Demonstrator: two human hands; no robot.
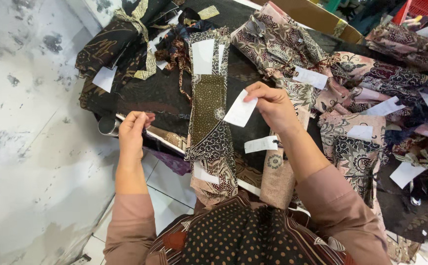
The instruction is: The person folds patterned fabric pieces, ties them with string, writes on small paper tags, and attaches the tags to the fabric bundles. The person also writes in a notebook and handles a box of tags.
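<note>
While pinched in right hand (273, 105): white paper slip (240, 111).

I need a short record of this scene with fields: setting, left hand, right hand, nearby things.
Setting: table edge covered with patterned fabric pieces
Left hand: closed at the table edge, grip unclear
Right hand: fingers pinch a white paper slip
Nearby: long brown patterned strip, more fabric bundles with white labels
</note>
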